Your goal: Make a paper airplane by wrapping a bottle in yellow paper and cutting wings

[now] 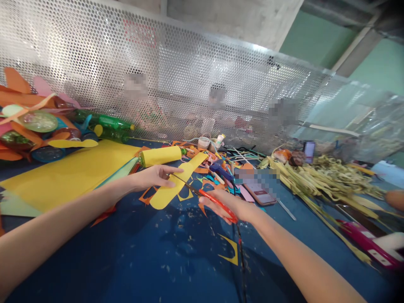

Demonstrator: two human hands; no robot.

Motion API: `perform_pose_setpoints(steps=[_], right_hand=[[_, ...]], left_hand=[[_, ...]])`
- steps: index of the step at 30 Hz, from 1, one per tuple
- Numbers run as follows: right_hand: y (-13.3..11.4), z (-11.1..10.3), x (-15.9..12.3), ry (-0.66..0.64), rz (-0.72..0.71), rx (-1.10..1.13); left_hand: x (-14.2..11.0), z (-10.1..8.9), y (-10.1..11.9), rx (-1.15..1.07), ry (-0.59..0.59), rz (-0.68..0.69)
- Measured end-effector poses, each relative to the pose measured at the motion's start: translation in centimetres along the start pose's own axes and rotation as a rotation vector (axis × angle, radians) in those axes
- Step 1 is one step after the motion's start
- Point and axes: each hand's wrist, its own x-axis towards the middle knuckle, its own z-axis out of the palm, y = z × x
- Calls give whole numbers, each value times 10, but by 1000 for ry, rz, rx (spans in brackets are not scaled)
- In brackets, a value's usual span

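Note:
My left hand [154, 176] pinches a long yellow paper piece [163, 197] with rounded ends, near its middle. My right hand [229, 203] grips scissors [217, 199] by their red handles. The blades lie across the yellow piece close to my left fingertips; whether they cut into it I cannot tell. Just beyond my left hand lies a bottle wrapped in yellow paper [161, 155]. Paper offcuts are scattered around and under the held piece, among them a curved yellow scrap [233, 252] nearer me.
Yellow sheets [72, 176] lie at left, below a pile of bottle-and-paper models [38, 122]. A blue glue gun [221, 169], a phone [259, 194] and dried husks [341, 176] are to the right. A perforated plastic sheet [183, 67] hangs behind, with people beyond it. A black cable [242, 269] runs toward me.

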Motion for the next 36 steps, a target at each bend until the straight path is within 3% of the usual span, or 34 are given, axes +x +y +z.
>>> perform_pose_setpoints(steps=[7, 12, 21, 25, 27, 30, 33, 36], right_hand=[[-3, 1, -2, 9, -17, -46], [-7, 2, -2, -7, 76, 17], [-14, 4, -15, 19, -78, -269], [-11, -13, -21, 32, -133, -435], [-7, -23, -19, 107, -124, -469], [-1, -32, -8, 373, -150, -593], [3, -28, 4, 590, -125, -736], [6, -16, 12, 724, -62, -899]], left_hand=[[-1, 1, 0, -7, -17, -16], [1, 1, -3, 62, -16, -15], [3, 2, -11, 124, -55, 27], [4, 4, -10, 84, 93, -8], [6, 6, -12, 64, 223, -18], [8, 8, -16, 19, 356, -2], [10, 15, -19, -77, 335, 43], [7, 27, -19, -141, 273, 54]])
